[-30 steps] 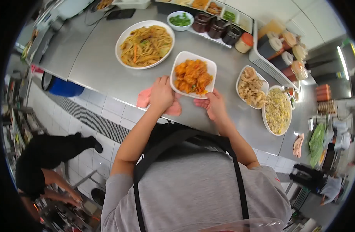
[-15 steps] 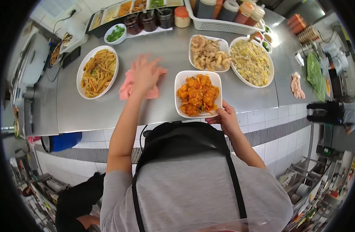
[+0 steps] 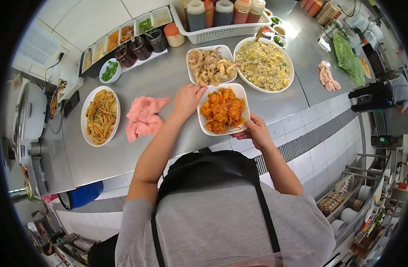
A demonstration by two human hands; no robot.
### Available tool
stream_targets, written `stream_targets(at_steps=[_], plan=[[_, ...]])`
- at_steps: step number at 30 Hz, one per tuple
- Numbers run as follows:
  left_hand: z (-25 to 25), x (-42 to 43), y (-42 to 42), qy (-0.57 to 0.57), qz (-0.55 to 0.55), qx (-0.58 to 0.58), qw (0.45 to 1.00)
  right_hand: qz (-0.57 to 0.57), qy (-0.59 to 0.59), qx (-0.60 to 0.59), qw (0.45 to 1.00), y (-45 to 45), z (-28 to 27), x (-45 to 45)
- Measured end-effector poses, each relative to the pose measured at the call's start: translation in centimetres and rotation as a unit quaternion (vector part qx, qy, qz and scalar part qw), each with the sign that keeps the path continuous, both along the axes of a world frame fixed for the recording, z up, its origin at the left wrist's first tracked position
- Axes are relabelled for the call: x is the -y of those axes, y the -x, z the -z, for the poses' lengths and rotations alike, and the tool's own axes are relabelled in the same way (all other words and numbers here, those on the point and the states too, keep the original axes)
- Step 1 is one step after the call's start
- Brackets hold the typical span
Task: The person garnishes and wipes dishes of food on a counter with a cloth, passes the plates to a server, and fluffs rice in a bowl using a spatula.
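Between my hands is a white square bowl (image 3: 242, 94) heaped with orange-sauced fried pieces (image 3: 222, 111). My left hand (image 3: 189, 101) grips its upper left edge, fingertips at the rim. At the lower right corner my right hand (image 3: 256, 132) holds it, thumb on the rim and fingers underneath. A crumpled pink cloth (image 3: 146, 117) lies on the steel counter, left of my left forearm. Just behind the held bowl are a square dish of battered fried food (image 3: 210, 64) and an oval dish of fried rice (image 3: 264, 66).
An oval dish of noodles (image 3: 100, 118) stands at the left. Along the back are a topping rack (image 3: 124, 35), dark sauce jars (image 3: 141, 48), a bowl of chopped greens (image 3: 109, 71) and a white basket (image 3: 213, 34) of bottles. A person (image 3: 384, 95) stands far right.
My left hand has let go of the pink cloth and moved right to the square bowl's edge. My right hand stays on the bowl. The view has turned and shifted.
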State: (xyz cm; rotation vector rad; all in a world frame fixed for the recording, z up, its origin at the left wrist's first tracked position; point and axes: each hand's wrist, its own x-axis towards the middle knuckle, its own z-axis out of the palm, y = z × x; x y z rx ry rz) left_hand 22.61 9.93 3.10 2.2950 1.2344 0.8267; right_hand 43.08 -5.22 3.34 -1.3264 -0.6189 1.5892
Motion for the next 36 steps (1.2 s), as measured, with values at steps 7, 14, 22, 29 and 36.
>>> stream_targets(at_steps=[7,14,22,29,36], plan=[[0.2,-1.7,0.1,0.136,0.005,0.073,0.988,-0.026,-0.009,0.008,1.0,-1.4,-0.3,-2.6],[-2.0,2.6,10.1,-0.055,-0.179,-0.12,0.975,0.02,-0.012,-0.034,0.999,-2.2,-0.4,-3.3],[3.6,6.7,12.7,-0.188,-0.299,-0.189,0.916,0.202,-0.201,0.365,0.886,-9.7,2.0,-2.1],[3.5,6.9,13.1,-0.187,-0.319,-0.132,0.919,0.311,-0.207,0.362,0.854,-17.4,1.7,-0.2],[5.4,6.5,14.1,-0.115,-0.332,-0.039,0.936,0.207,-0.148,0.467,0.847,-22.9,2.1,6.3]])
